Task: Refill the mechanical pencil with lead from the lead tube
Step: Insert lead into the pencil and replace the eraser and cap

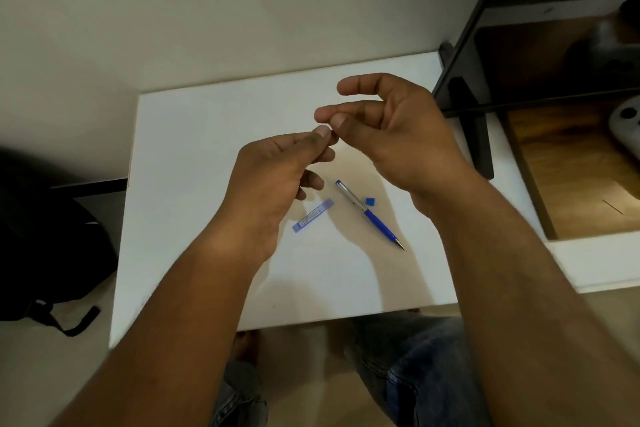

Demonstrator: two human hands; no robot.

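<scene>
From the head view we see our left hand (pixel 277 173) and right hand (pixel 391 135) pinched fingertip to fingertip mid-frame, on what we cannot tell, above the lead tube (pixel 312 216), mechanical pencil (pixel 370 215) and small blue cap (pixel 370 201) lying on the white table (pixel 194 156).

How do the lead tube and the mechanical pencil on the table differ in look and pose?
The lead tube is a short, flat, pale blue case with a printed label; the mechanical pencil is longer and slimmer, with a silver upper barrel, a darker blue grip and a pointed tip. The lead tube slants up to the right; the mechanical pencil slants down to the right. Both lie untouched on the white table.
</scene>
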